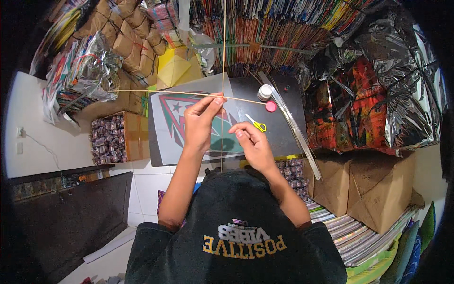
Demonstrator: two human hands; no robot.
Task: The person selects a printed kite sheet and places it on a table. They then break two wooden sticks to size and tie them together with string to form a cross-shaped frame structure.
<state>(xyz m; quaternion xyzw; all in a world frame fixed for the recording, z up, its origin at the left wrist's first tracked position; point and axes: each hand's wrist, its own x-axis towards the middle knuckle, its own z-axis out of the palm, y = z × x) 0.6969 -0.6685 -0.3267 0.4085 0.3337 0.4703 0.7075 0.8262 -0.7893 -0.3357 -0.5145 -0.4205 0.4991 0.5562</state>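
Observation:
My left hand pinches two thin wooden sticks where they cross, between thumb and forefinger. The upright stick runs from the top of the view down toward my chest; the crosswise stick reaches from the left to near a pink lid. Just right of the upright stick, my right hand has its fingers curled and thumb near the forefinger; anything between them is too small to make out. Below the sticks lies a pale sheet with a red, green and dark star design.
On the dark board are yellow-handled scissors, a white jar and long shiny strips. Stacked coloured sheets rise behind. Wrapped bundles stand right, brown parcels left, beside a box of small packets.

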